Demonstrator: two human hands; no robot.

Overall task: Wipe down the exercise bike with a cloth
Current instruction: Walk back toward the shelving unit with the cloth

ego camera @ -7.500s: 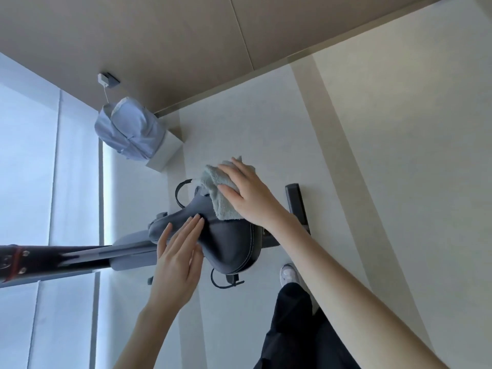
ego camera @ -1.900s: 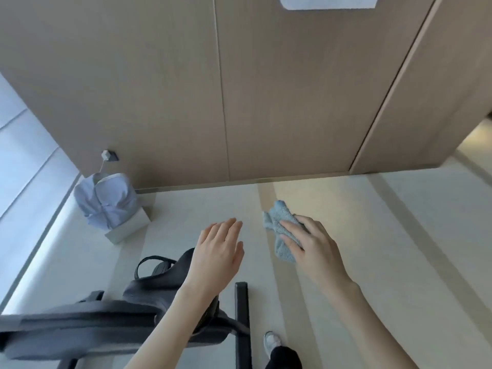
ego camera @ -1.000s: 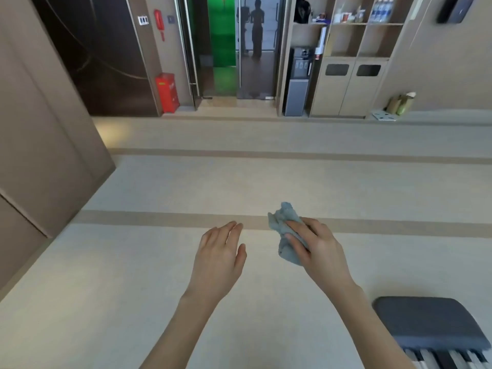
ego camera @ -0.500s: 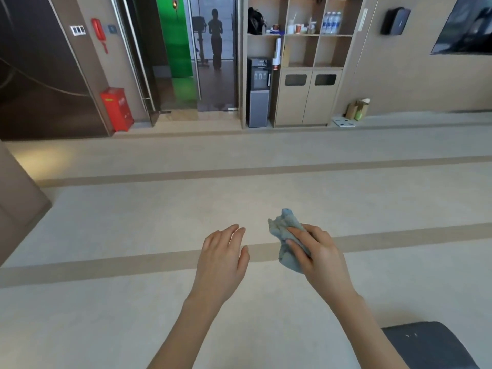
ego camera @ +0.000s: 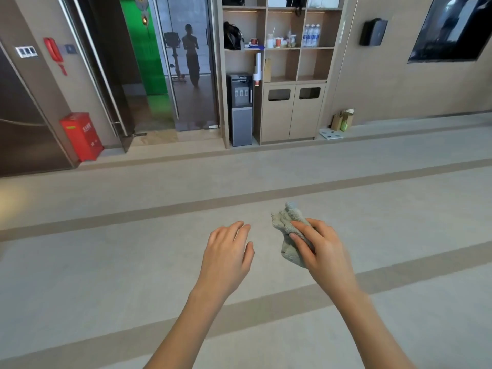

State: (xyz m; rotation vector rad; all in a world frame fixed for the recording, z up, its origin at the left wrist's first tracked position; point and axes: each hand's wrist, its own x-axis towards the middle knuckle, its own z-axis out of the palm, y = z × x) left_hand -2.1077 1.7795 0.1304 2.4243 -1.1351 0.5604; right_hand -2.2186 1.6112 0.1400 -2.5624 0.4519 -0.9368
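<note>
Your left hand point(ego camera: 226, 254) hangs just left of your right hand point(ego camera: 323, 251), the two apart, both above the floor point(ego camera: 106, 262). The cloth point(ego camera: 288, 227) sits in your right hand, sticking out ahead of its fingers. Far ahead, the shelf unit point(ego camera: 290, 113) stands against the back wall, with the water dispenser point(ego camera: 241, 110) just beside it on the left and bottles point(ego camera: 311, 35) on an upper shelf. Left of the dispenser is the glass door point(ego camera: 191, 102); further left, a box point(ego camera: 81, 137) sits on the floor. Right of the shelves, paper bags point(ego camera: 342, 121) stand by the wall.
</note>
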